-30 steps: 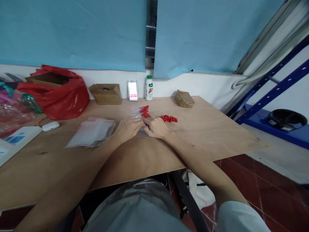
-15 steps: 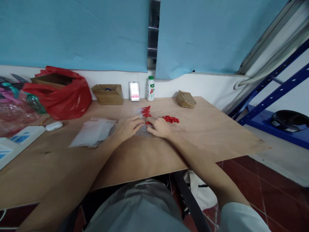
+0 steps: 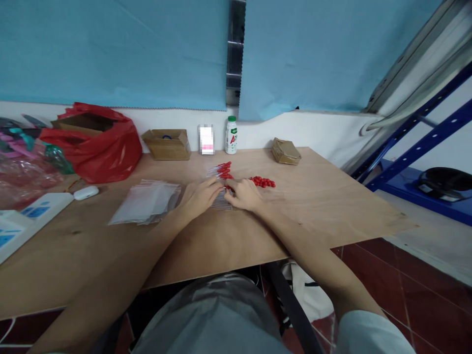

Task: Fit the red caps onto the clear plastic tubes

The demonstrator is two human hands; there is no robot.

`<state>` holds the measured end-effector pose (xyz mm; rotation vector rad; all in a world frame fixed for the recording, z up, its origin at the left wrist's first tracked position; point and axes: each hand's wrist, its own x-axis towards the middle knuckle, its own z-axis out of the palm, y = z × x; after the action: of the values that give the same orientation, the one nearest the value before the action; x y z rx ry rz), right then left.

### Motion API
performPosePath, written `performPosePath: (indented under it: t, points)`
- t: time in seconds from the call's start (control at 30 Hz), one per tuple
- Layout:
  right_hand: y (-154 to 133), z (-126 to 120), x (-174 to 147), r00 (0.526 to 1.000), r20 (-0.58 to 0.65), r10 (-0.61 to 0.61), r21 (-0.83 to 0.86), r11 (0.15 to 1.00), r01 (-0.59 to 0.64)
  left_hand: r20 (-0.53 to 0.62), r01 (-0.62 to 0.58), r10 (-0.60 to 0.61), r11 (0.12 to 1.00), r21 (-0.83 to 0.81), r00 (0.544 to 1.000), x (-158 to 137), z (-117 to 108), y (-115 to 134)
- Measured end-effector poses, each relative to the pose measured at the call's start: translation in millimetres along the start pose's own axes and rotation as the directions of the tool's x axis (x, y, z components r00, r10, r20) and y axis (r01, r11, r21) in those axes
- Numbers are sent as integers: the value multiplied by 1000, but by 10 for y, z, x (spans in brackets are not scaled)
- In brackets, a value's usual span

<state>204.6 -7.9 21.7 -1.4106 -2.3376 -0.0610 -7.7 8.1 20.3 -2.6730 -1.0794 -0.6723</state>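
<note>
My left hand (image 3: 201,195) is closed in a pinch over the table, its fingertips almost meeting those of my right hand (image 3: 244,194). Fingers hide what the left one holds. Between the right thumb and fingers a bit of red shows, seemingly a small red piece. Thin metal rods (image 3: 221,201) lie in a row just below the fingertips. Behind the hands is a small pile of metal rods with red handles (image 3: 223,169). To the right of my right hand sits a cluster of small round red pieces (image 3: 263,182).
Clear plastic bags (image 3: 144,202) lie stacked left of my left hand. Farther left are a white power strip (image 3: 40,211), a white case (image 3: 86,192) and a red bag (image 3: 106,152). An open cardboard box (image 3: 169,147), a white bottle (image 3: 231,137) and a brown packet (image 3: 285,151) stand along the back.
The whole view has shifted slightly. My hands stay together at the same spot; the red piece between the fingertips shows less than before.
</note>
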Motion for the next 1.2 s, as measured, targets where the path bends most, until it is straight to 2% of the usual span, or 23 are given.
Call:
performPosePath:
  t: [0.1, 0.23, 0.37, 0.67, 1.03, 1.2]
  points:
    - [-6, 23, 11, 999, 37, 24, -28, 999, -23, -21, -6, 6, 1000, 10, 1000, -3, 9, -1]
    - [36, 44, 27, 998, 69, -7, -26, 1000, 8, -46, -20, 19, 1000, -14, 999, -11, -8, -1]
    - [46, 29, 28, 997, 75, -23, -42, 999, 26, -56, -43, 43, 999, 4, 997, -12, -9, -1]
    - [-77, -12, 9, 998, 44, 42, -138, 990, -36, -37, -94, 95, 995, 37, 995, 2, -6, 8]
    - [-45, 32, 10, 999, 40, -5, -118, 993, 10, -47, -111, 108, 991, -68, 993, 19, -11, -35]
    - [28, 25, -7, 994, 59, -94, -45, 994, 97, -43, -132, 127, 984, -123, 991, -2, 3, -153]
